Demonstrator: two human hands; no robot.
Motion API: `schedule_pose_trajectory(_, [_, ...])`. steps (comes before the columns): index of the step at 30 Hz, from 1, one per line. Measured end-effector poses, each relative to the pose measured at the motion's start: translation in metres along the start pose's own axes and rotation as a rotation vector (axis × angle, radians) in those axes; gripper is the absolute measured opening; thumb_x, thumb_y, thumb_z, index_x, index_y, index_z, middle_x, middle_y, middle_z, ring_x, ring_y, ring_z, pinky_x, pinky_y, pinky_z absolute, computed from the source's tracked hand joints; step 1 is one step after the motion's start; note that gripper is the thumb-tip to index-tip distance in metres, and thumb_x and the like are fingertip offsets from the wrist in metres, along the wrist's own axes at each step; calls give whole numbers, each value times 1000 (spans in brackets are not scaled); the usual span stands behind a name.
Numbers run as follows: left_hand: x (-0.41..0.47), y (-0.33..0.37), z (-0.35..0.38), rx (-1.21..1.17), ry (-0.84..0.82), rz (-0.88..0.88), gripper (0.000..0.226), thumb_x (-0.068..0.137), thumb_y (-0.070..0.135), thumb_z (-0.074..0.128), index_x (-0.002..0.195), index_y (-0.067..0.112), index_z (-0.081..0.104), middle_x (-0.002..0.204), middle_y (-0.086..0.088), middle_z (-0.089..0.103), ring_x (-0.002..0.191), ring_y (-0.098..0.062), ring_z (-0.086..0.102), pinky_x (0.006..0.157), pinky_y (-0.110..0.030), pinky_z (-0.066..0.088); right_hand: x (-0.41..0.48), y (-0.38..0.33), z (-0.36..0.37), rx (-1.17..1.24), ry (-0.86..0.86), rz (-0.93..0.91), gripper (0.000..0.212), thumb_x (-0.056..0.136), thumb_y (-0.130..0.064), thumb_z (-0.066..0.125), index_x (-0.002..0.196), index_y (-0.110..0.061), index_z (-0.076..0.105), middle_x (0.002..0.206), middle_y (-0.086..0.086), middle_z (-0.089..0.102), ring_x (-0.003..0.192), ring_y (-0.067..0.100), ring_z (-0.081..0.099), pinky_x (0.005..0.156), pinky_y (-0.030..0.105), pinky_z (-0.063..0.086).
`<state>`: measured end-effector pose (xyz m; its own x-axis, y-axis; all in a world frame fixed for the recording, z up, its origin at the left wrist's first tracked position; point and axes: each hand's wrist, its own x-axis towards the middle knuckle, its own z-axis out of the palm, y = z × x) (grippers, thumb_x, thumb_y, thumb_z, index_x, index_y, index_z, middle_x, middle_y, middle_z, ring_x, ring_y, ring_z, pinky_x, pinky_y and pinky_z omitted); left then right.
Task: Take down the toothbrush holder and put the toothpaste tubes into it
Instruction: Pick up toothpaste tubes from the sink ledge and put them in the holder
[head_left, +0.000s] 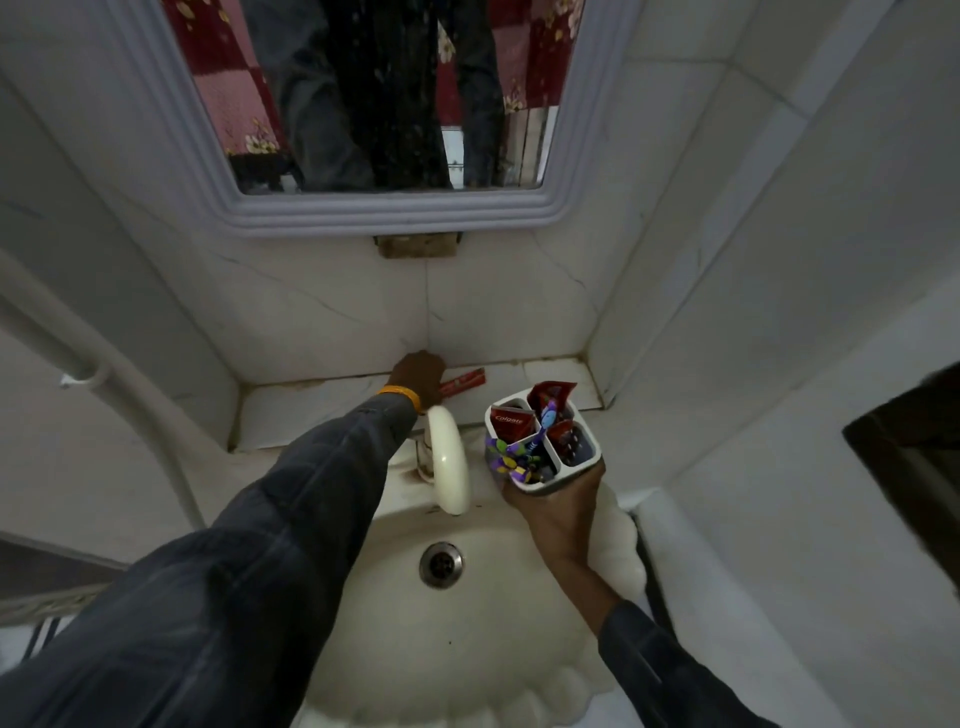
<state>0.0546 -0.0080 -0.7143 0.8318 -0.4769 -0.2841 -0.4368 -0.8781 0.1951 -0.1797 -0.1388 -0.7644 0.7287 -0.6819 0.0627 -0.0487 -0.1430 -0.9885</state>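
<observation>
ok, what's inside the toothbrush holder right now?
In the toothbrush holder: red toothpaste tubes in three compartments, colourful toothbrushes in the fourth. Lower parts hidden by walls.

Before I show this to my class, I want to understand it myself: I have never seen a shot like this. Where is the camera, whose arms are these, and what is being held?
This is one wide-angle picture from a camera worn on a person's head, looking down over a bathroom sink. There is no machine: the two arms are the person's own.

The right hand holds a white toothbrush holder from below, above the basin. It has four compartments: three show red toothpaste tubes, and one holds colourful toothbrushes.

The left hand reaches past the white tap to the ledge behind the sink, where one more red tube lies. The hand is on the near end of that tube, but whether the grip has closed on it cannot be seen.

Above hangs a mirror.
</observation>
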Motion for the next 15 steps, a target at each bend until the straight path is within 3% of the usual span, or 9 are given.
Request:
schedule_pose_trajectory(5, [-19, 0, -43, -345, 177, -31, 30, 83, 26, 74, 104, 6, 66, 96, -10, 72, 80, -25, 69, 72, -30, 56, 16, 7, 2, -5, 7, 28, 115, 52, -16, 110, 148, -15, 46, 146, 0, 66, 132, 16, 69, 106, 43, 62])
schedule_pose_trajectory(8, [-41, 16, -76, -575, 359, 27, 34, 81, 27, 75, 109, 9, 64, 92, -2, 66, 79, -18, 65, 74, -25, 53, 25, 8, 7, -16, 12, 43, 116, 51, -24, 111, 149, -17, 47, 146, 0, 67, 132, 19, 69, 105, 50, 62])
schedule_pose_trajectory(12, [-81, 66, -91, -699, 265, 209, 37, 77, 20, 80, 107, 7, 62, 93, -6, 71, 77, -18, 72, 67, -25, 61, 25, 11, 5, -16, 14, 47, 118, 49, -28, 112, 149, -22, 48, 144, 0, 67, 131, 22, 70, 102, 51, 63])
schedule_pose_trajectory(15, [-90, 103, -78, -676, 211, 233, 35, 72, 26, 85, 97, 9, 69, 91, -4, 74, 81, -16, 72, 68, -24, 58, 22, 10, 4, -29, 19, 26, 119, 51, -30, 109, 151, -21, 44, 148, -1, 62, 136, 20, 65, 107, 49, 61])
